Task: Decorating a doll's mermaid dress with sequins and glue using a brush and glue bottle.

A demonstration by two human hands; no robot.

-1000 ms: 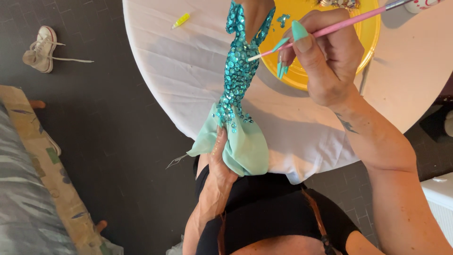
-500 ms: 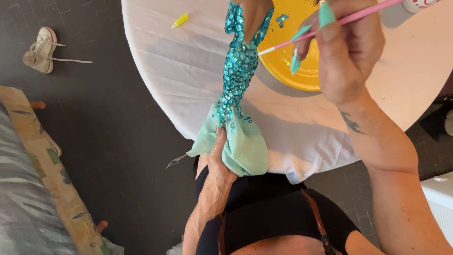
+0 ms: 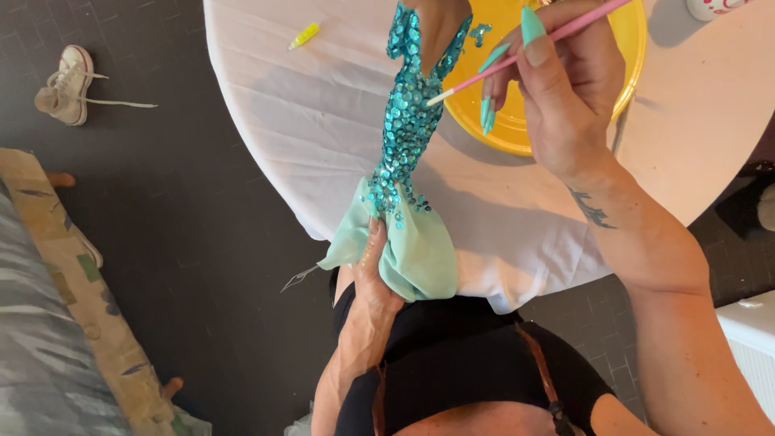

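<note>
From my feed, farthest left on the dark floor [image 3: 202, 242] lies a white shoe [image 3: 66, 95] with loose laces, well apart from the work. A patterned cushion [image 3: 73, 315] runs along the lower left edge.

Next comes the round table [image 3: 307, 137] under a white cloth, with a small yellow tube [image 3: 305, 35] lying near its far edge.

My left hand [image 3: 373, 278] comes up from below and is closed on the pale green hem of the dress [image 3: 406, 145], fingers hidden in the folds. The dress is a small sequinned garment held upright over the table edge, its top near the dish, its skirt hanging off towards me. I judge it light and limp at the chiffon end, so that end bunches rather than supports; the sequinned body looks stiffer but bumpy, and freshly placed sequins could shift if pinched. The hem, or the bare fabric edges, seems the safe place to hold.

My right hand [image 3: 565, 89] is pinched round a thin pink stick [image 3: 525, 48], whose tip touches the sequins at the waist. The stick should be light and rigid.

Behind that hand sits a yellow dish [image 3: 500, 133] with a few loose sequins [image 3: 481, 32], and a white cup [image 3: 714, 8] shows at the top right.
</note>
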